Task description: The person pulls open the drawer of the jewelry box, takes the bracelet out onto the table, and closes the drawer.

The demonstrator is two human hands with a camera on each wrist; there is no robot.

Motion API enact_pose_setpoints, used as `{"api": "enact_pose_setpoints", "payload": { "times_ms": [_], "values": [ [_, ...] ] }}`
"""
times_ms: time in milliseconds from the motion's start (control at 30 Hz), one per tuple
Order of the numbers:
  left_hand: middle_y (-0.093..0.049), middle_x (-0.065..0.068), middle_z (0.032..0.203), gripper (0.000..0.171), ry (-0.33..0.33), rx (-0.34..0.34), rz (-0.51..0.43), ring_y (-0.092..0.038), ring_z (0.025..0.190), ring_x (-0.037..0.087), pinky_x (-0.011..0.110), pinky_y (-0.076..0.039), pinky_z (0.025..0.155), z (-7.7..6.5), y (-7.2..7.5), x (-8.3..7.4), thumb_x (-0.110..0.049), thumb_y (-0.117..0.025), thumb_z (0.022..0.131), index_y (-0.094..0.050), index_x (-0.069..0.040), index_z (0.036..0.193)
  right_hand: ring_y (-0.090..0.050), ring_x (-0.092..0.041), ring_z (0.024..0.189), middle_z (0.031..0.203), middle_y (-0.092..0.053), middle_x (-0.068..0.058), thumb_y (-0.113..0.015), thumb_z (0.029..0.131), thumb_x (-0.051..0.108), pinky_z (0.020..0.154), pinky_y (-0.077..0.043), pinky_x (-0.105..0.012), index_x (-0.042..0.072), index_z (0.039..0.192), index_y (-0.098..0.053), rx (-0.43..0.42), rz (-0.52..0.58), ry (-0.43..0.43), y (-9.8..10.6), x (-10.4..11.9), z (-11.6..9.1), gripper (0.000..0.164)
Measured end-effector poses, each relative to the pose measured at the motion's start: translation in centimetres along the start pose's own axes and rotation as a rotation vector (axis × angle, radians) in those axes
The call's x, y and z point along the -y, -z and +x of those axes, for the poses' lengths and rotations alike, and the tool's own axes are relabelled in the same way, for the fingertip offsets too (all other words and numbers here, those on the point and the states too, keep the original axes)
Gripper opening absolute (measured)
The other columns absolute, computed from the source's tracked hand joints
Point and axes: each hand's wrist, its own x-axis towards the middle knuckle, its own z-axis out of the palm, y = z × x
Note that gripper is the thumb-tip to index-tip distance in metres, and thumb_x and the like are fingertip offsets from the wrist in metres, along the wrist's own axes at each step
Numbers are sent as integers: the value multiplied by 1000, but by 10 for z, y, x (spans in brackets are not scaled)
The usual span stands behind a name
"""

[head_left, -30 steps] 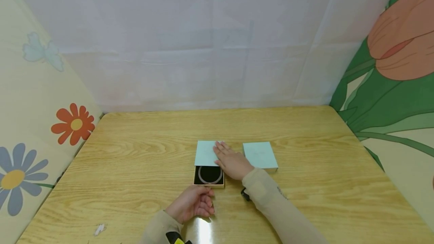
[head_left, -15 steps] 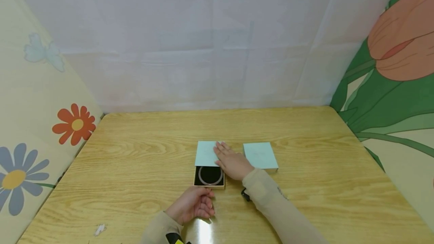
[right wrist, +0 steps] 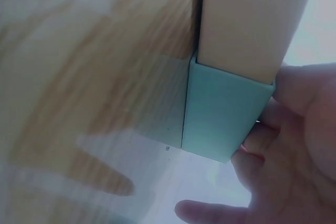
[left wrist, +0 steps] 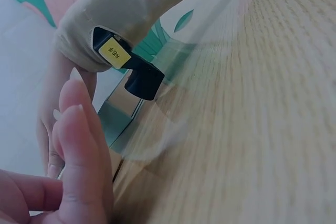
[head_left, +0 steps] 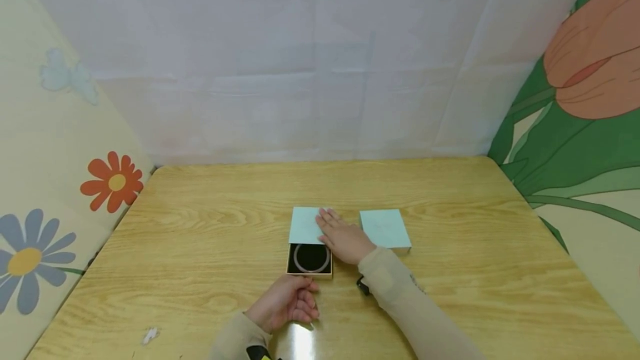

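Note:
A flat box with a pale blue sleeve [head_left: 303,225] lies mid-table, its tray [head_left: 310,276] partly out toward the person. Inside the tray, a pale bangle [head_left: 326,264] rests on black lining. My right hand [head_left: 344,238] lies over the right part of the sleeve, fingers extended across its top toward the far edge. In the right wrist view its fingers meet the upper edge of the sleeve [right wrist: 223,111]. At the tray's near wall, my left hand [head_left: 290,300] touches with the thumb side, its other fingers loosely bent and holding nothing. The sleeve hides the tray's far part.
A second pale blue box [head_left: 384,228] sits just right of the right hand. A white scuffed patch [head_left: 149,335] marks the wooden table [head_left: 220,221] at the near left. White sheeting [head_left: 320,71] hangs behind, with flower-printed panels on both sides.

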Motion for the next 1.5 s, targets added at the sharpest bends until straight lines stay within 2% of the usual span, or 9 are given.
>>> {"api": "enact_pose_setpoints", "payload": {
  "times_ms": [200,400,533,667,900,1000,1167,1300,1500],
  "values": [
    [-59,-1,60,24,-18,-72,66,-64,53,10,20,-52,48,1,-3,-1,-13,-42,100,-61,0,94,-21,-28,145,157,-26,-12,-43,105,27,109,-33,-53,2,149,-35,-11,5,7,1,-1,1,51],
    [-59,1,61,28,-76,-104,173,-64,51,11,20,-51,44,-7,-4,-5,-18,-49,98,-62,6,95,-22,-29,144,156,-28,-13,-45,105,25,107,-34,-55,1,148,-37,-17,17,11,1,0,0,50],
    [-61,1,59,29,-117,-131,258,-62,49,9,21,-51,44,-13,-4,-12,-19,-54,96,-63,7,89,-21,-28,145,157,-26,-12,-44,105,27,107,-34,-56,2,149,-36,-4,20,-3,3,2,0,51],
    [-61,1,61,27,-187,-177,355,-61,49,9,20,-51,46,-16,-6,-22,-15,-56,96,-62,10,90,-20,-28,145,158,-26,-11,-44,105,27,107,-34,-56,2,149,-36,-4,27,-7,4,2,-1,51],
    [-65,10,74,26,-350,-249,428,-63,61,12,24,-54,56,-14,-13,-35,-5,-57,96,-57,17,111,-20,-28,145,158,-25,-11,-43,105,28,109,-32,-54,2,149,-35,1,13,-2,3,1,0,51],
    [-66,12,81,24,-465,-292,579,-63,70,16,26,-55,63,-11,-16,-37,-3,-62,93,-61,15,109,-21,-29,145,157,-26,-13,-43,105,27,110,-31,-52,1,149,-36,-3,20,9,3,1,-1,51],
    [-65,11,87,16,-646,-365,939,-62,79,22,26,-54,68,-5,-21,-38,-2,-67,89,-69,10,100,-21,-30,145,157,-27,-14,-44,105,25,110,-32,-52,0,148,-36,-4,26,19,3,1,-2,50],
    [-65,13,90,15,-647,-342,1150,-62,83,26,34,-55,72,1,-24,-40,-3,-69,89,-70,10,98,-20,-28,145,157,-26,-13,-42,106,26,109,-32,-53,2,149,-35,3,21,10,4,2,-2,50],
    [-65,18,95,22,-567,-326,1304,-63,89,30,40,-56,76,9,-28,-42,-7,-72,88,-70,11,99,-20,-28,145,157,-26,-13,-43,105,27,109,-32,-52,2,149,-35,4,19,11,4,1,-2,51]
  ]
}}
